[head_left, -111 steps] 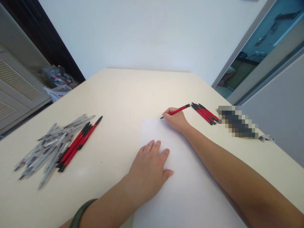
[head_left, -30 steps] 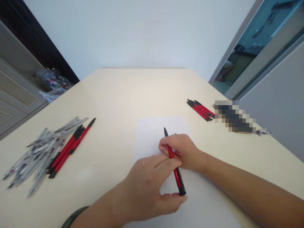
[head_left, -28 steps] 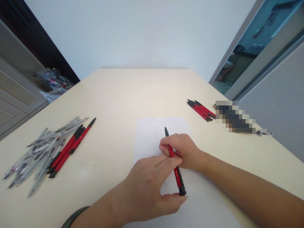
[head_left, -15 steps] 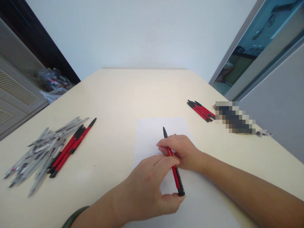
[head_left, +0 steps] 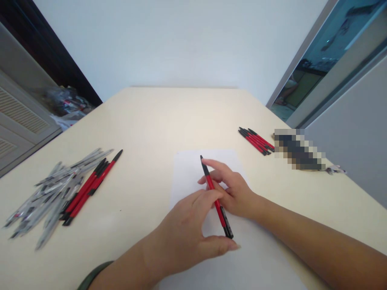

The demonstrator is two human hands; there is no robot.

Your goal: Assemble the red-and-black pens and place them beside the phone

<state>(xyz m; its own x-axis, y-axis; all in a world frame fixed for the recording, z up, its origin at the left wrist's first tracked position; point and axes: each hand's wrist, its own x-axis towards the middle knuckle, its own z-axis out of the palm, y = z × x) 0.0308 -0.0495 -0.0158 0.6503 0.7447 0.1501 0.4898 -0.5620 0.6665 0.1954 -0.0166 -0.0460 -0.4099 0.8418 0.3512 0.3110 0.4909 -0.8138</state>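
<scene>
Over the white paper (head_left: pixel 193 169), a red and black click pen (head_left: pixel 219 211) is tilted with its black tip pointing away from me. My left hand (head_left: pixel 187 233) grips its middle with the fingers, the thumb beside the clicker end. Closed around its front half is my right hand (head_left: pixel 232 187), whose index finger reaches to the tip. Some of the right fingers are hidden behind the pen and left hand. No writing point shows beyond the tip.
Clear-wrapped pens or refills (head_left: pixel 57 193) lie in a pile on the left, with several red and black pens (head_left: pixel 87 187) beside them. More red pens (head_left: pixel 255 141) lie at the right, near a blurred-out dark object (head_left: pixel 298 151). A wall (head_left: pixel 187 44) borders the table (head_left: pixel 181 117).
The thin point showing at the pen's tip is gone. My left thumb has come off the clicker end. My right index finger has stretched out to the tip, and the pen has shifted slightly.
</scene>
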